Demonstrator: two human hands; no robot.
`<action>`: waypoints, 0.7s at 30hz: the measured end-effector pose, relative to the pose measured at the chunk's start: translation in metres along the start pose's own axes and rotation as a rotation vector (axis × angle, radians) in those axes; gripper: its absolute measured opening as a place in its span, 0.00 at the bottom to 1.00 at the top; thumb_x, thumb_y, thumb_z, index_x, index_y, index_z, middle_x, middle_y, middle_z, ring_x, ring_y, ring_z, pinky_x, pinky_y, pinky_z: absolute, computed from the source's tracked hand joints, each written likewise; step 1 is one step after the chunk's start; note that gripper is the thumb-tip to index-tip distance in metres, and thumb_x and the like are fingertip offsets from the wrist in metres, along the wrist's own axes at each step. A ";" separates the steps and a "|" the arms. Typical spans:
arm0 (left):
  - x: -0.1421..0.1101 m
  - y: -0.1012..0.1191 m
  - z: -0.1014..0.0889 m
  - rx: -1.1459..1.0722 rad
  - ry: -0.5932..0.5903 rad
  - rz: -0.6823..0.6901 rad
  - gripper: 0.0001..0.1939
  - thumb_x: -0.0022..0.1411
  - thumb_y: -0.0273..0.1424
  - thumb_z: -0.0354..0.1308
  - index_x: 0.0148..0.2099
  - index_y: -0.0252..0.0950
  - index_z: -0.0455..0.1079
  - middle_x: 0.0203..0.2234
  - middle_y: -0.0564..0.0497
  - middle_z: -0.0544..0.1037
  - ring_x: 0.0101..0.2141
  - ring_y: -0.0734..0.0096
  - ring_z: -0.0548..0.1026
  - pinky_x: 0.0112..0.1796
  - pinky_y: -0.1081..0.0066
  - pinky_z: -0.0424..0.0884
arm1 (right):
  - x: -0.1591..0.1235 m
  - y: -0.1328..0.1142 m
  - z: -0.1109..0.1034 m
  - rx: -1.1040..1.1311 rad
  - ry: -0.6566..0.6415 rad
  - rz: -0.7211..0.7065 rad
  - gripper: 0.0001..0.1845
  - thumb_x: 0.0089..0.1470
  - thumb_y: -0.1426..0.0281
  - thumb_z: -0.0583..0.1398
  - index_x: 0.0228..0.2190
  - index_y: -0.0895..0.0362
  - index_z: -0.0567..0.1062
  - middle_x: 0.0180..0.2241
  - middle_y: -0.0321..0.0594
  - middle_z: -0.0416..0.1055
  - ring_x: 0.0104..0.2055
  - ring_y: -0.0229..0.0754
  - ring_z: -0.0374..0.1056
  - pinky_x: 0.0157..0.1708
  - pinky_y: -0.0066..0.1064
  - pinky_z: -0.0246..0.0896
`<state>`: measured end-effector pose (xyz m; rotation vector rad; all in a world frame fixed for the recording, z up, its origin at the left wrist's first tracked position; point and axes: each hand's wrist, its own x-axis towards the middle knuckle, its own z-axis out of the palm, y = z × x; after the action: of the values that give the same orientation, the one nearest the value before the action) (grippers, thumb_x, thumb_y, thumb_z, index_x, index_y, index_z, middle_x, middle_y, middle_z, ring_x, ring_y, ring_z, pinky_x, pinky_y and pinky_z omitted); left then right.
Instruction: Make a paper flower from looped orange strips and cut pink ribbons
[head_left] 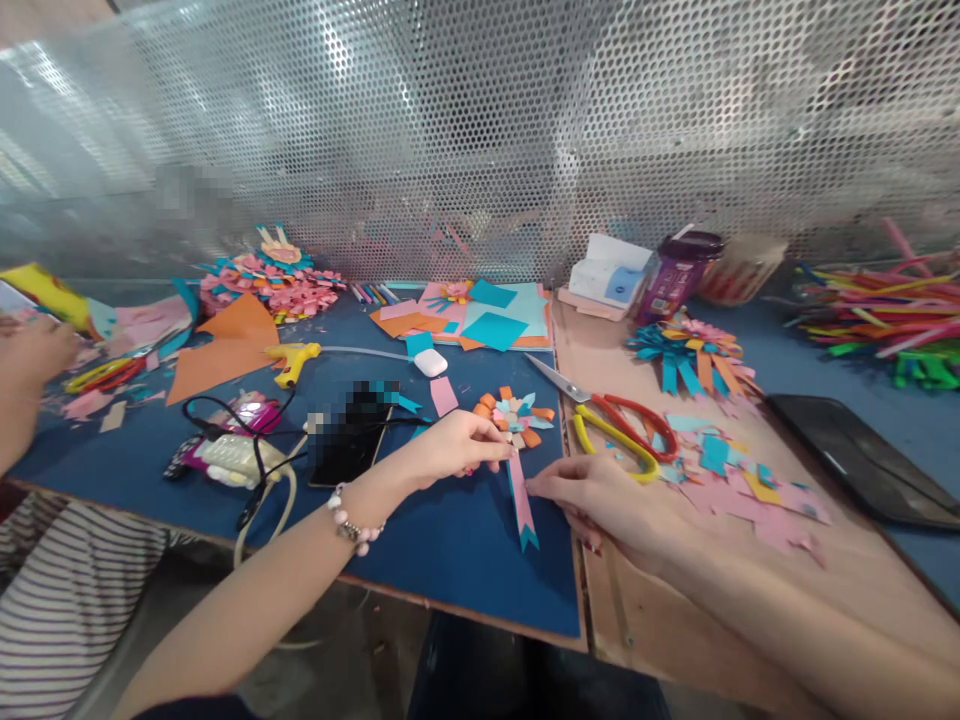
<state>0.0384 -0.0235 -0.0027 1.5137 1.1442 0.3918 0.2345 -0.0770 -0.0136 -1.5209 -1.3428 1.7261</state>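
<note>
My left hand (465, 445) pinches the top end of a pink and blue paper strip (522, 500), just under a paper flower (517, 410). That flower has orange loops and pale blue and peach petals, and it lies flat on the blue table. The strip hangs toward me from the flower and ends in a notched tail. My right hand (600, 500) is closed, its fingertips at the strip's right edge; the inner side of its grip is partly hidden. Scissors with red and yellow handles (626, 430) lie open beyond my right hand.
A yellow glue gun (292, 362), a phone (349, 445) and cables lie left; a white earbud case (430, 362) is behind. Paper scraps (757, 490), another flower (694, 355) and a black tray (862, 455) are right. Another person's hand (34, 360) works far left.
</note>
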 end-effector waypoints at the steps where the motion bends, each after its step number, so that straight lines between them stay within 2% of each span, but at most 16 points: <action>1: 0.000 0.001 0.000 -0.006 -0.009 -0.018 0.17 0.52 0.43 0.62 0.34 0.31 0.73 0.22 0.51 0.72 0.17 0.83 0.58 0.17 0.78 0.50 | -0.001 0.000 -0.001 0.015 0.003 0.000 0.12 0.47 0.62 0.63 0.24 0.59 0.72 0.07 0.25 0.55 0.08 0.29 0.50 0.10 0.22 0.44; 6: 0.001 0.000 0.000 -0.007 -0.011 -0.044 0.16 0.51 0.42 0.62 0.33 0.31 0.72 0.22 0.51 0.72 0.16 0.83 0.58 0.17 0.77 0.50 | -0.003 -0.001 -0.003 0.091 -0.007 0.021 0.12 0.45 0.63 0.64 0.23 0.59 0.71 0.08 0.24 0.54 0.09 0.29 0.50 0.10 0.23 0.45; 13: 0.004 -0.009 0.002 0.023 0.010 -0.020 0.15 0.52 0.41 0.61 0.32 0.32 0.73 0.22 0.52 0.72 0.17 0.81 0.59 0.17 0.77 0.52 | -0.002 0.002 -0.004 0.072 -0.018 0.030 0.11 0.47 0.63 0.63 0.24 0.58 0.72 0.06 0.26 0.56 0.08 0.30 0.50 0.10 0.22 0.45; 21: 0.004 -0.008 0.004 0.083 0.018 -0.003 0.15 0.54 0.41 0.60 0.32 0.33 0.73 0.22 0.51 0.73 0.19 0.80 0.62 0.18 0.78 0.54 | -0.004 0.002 -0.004 0.021 -0.013 -0.041 0.11 0.51 0.62 0.61 0.26 0.58 0.71 0.07 0.26 0.57 0.09 0.29 0.51 0.11 0.21 0.47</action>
<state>0.0394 -0.0235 -0.0118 1.5836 1.1892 0.3601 0.2396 -0.0795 -0.0128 -1.4629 -1.3483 1.7221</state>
